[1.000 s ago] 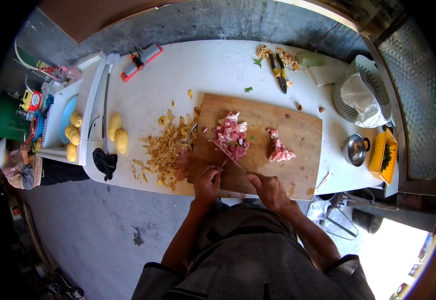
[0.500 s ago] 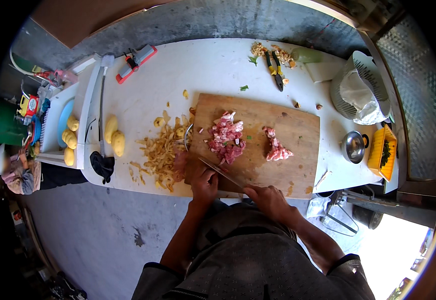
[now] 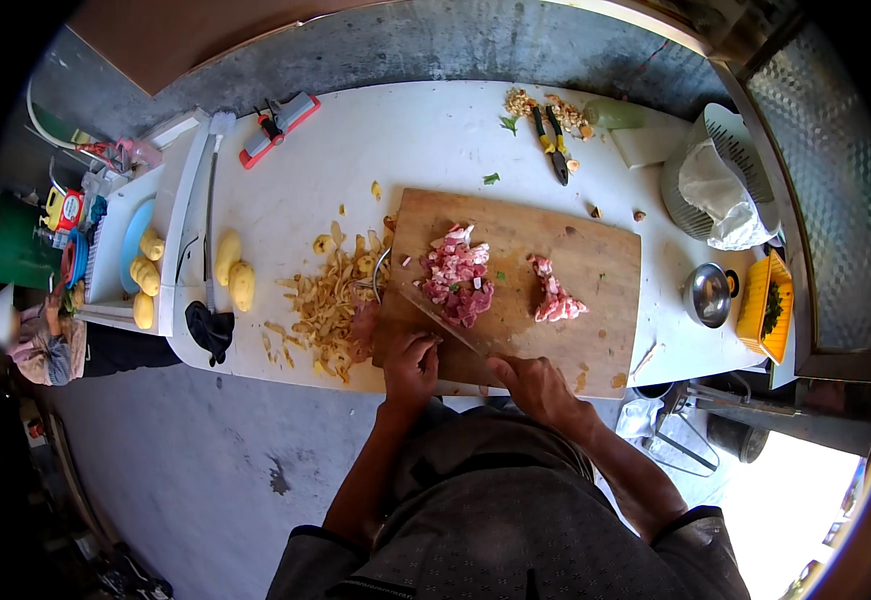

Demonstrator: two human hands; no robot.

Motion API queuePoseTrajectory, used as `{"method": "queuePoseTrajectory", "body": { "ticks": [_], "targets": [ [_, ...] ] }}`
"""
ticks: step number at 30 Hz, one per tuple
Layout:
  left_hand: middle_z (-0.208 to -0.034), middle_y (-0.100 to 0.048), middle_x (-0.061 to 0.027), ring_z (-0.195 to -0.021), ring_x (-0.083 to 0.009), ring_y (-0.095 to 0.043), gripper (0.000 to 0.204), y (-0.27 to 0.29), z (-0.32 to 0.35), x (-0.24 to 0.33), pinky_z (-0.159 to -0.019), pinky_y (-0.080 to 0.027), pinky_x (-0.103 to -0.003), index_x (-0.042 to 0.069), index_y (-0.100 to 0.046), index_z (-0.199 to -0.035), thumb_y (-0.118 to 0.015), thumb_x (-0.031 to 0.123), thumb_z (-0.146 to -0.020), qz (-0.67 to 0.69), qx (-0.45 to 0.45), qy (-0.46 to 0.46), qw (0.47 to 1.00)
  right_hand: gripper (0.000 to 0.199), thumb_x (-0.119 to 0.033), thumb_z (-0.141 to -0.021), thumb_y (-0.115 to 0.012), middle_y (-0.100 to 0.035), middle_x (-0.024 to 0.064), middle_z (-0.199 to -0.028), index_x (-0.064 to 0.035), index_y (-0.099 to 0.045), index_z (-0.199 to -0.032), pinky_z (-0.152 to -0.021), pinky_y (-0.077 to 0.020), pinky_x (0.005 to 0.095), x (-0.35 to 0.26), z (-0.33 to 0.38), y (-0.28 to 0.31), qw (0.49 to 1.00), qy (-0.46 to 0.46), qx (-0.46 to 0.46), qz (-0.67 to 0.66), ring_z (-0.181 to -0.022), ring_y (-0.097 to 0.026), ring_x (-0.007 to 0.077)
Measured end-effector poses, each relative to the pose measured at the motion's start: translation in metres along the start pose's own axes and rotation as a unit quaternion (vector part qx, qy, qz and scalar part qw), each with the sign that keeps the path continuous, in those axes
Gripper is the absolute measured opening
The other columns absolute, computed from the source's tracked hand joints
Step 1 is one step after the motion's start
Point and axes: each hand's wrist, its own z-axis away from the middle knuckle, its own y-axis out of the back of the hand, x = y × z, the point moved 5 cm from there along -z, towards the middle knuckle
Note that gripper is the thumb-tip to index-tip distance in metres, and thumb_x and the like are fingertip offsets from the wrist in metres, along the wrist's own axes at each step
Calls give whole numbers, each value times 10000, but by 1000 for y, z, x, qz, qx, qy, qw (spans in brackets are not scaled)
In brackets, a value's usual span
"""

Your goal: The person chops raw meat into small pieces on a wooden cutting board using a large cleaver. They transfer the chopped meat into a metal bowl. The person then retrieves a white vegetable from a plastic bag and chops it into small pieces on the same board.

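Observation:
My right hand [image 3: 538, 386] grips a knife [image 3: 446, 322] by its handle at the near edge of a wooden cutting board [image 3: 516, 225]. The blade points left and away over the board. Close to the blade, on the near left part of the board, my left hand [image 3: 412, 370] is closed with its fingers curled; whatever they hold, if anything, is hidden. Beyond the blade lies a pile of cut pink meat [image 3: 458, 270]. A smaller strip of meat [image 3: 556, 292] rests apart from it on the right side of the board.
Peelings [image 3: 331, 300] are heaped left of the board, with potatoes [image 3: 242, 287] farther left. Pliers [image 3: 554, 148] lie at the back. A metal bowl [image 3: 706, 295], a yellow basket [image 3: 764, 305] and a grey-green basket [image 3: 711, 170] stand right. Another person [image 3: 51, 345] is at far left.
The knife's tip has swung slightly away from me. My left hand stays near the blade with its fingers a little shifted. The meat piles look the same.

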Motion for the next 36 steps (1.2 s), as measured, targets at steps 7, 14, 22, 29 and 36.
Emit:
{"method": "queuePoseTrajectory", "body": {
  "ticks": [7, 14, 22, 29, 36],
  "targets": [
    [-1079, -729, -158, -1028, -382, -693, 257, 0, 0, -1, -907, -566, -463, 76, -791, -1088, -702, -27, -870, 22, -32, 6, 999, 407, -463, -1117, -534, -748, 261, -926, -134, -716, -1275, -843, -577, 575, -17, 19, -4, 998, -23, -63, 11, -941, -715, 512],
    [-1024, -728, -164, -1010, -394, -699, 233, -3, 1, -3, -883, -571, -473, 51, -787, -1038, -699, -41, -843, 26, 0, 9, 1000, 354, -404, -1131, -509, -740, 261, -901, -134, -710, -1241, -861, -567, 581, -14, 39, 10, 995, -45, -86, -5, -942, -716, 504],
    [-1008, -728, -163, -985, -386, -708, 204, -8, 6, -16, -868, -580, -440, 15, -770, -1028, -701, -47, -847, 44, -10, 11, 999, 427, -413, -1143, -485, -735, 277, -908, -75, -742, -1182, -843, -561, 581, -6, -1, -19, 997, -10, -77, 3, -940, -707, 512],
    [-1063, -758, -163, -1022, -348, -730, 199, 4, -1, -3, -917, -571, -410, 9, -788, -1042, -724, -61, -867, 14, -8, 39, 999, 472, -453, -1132, -506, -746, 285, -964, -61, -767, -1163, -878, -559, 585, -29, -28, -32, 1000, 2, -24, -5, -1017, -697, 519],
    [-995, -765, -131, -971, -317, -735, 199, 10, -2, 4, -877, -568, -402, 40, -806, -1064, -760, -12, -878, -11, -13, 1, 1000, 431, -468, -1123, -520, -756, 247, -933, -125, -738, -1264, -840, -570, 584, -15, 11, -3, 999, -2, -47, 17, -951, -709, 515]
  ]
}}
